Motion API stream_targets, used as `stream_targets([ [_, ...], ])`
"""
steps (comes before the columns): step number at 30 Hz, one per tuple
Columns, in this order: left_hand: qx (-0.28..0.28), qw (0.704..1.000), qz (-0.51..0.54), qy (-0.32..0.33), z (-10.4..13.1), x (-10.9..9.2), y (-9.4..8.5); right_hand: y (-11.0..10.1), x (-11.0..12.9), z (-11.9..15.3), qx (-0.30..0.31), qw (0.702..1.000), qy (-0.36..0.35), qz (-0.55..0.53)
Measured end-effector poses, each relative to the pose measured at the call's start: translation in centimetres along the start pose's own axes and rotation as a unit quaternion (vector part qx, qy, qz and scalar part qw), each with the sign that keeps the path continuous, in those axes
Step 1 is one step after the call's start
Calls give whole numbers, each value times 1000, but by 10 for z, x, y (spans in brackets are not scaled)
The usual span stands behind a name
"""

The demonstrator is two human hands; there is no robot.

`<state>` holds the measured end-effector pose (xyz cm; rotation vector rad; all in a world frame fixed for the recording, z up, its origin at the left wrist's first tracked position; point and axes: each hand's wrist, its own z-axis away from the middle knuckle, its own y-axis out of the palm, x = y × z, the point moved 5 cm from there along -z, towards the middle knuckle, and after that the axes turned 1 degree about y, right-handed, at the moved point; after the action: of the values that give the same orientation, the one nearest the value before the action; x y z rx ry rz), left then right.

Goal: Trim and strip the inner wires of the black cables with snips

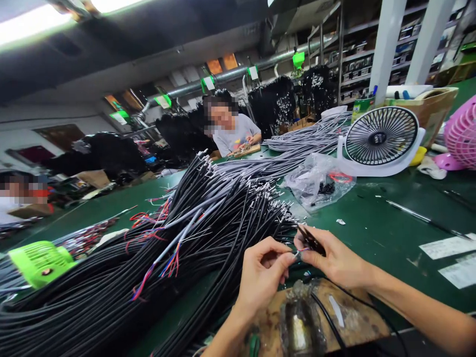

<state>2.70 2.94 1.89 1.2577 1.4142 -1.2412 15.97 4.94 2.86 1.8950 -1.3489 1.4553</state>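
My left hand (266, 265) is closed in a pinch on a cable end (297, 253), where thin coloured wires show. Close by on the right, my right hand (330, 255) has its thumb and fingers closed at the same wires. It also holds a dark, narrow metal tool (311, 241), whose exact kind I cannot make out. Below both hands lies a worn wooden board (357, 312) with a taped, shiny block (300, 317) on it. Black cables (238, 223) with stripped white ends are heaped to the left, mixed with grey cables (186, 210) fanning out red and blue wires.
A clear plastic bag (316, 181) with small dark parts lies behind my hands. Beyond it stand a white-framed fan (381, 136) and a pink fan (463, 131). A pen (409, 210) and paper labels (448, 248) lie right. A co-worker (236, 126) sits across the green table (394, 248).
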Motion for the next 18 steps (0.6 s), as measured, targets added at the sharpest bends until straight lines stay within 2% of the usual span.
stream_targets([
  [3, 32, 998, 25, -38, 1, 2, 5, -12, 3, 2, -109, 988, -27, 111],
  [6, 32, 998, 34, -48, 3, 3, 6, -27, -6, 2, -189, 979, -8, 77],
  [8, 23, 998, 37, -51, 4, 5, 6, -36, -9, 2, -216, 975, 6, 52],
  [10, 18, 998, 36, -52, 4, 6, 5, -38, -8, 0, -194, 980, 17, 48],
  [12, 19, 998, 34, -48, 3, 6, 4, -31, -3, -1, -131, 989, 29, 65],
  [14, 18, 999, 31, -37, 3, 5, 4, -23, 2, 0, -95, 992, 37, 80],
  [18, -6, 999, 33, -27, 4, 4, 3, -16, 1, 1, -117, 992, 44, 25],
])
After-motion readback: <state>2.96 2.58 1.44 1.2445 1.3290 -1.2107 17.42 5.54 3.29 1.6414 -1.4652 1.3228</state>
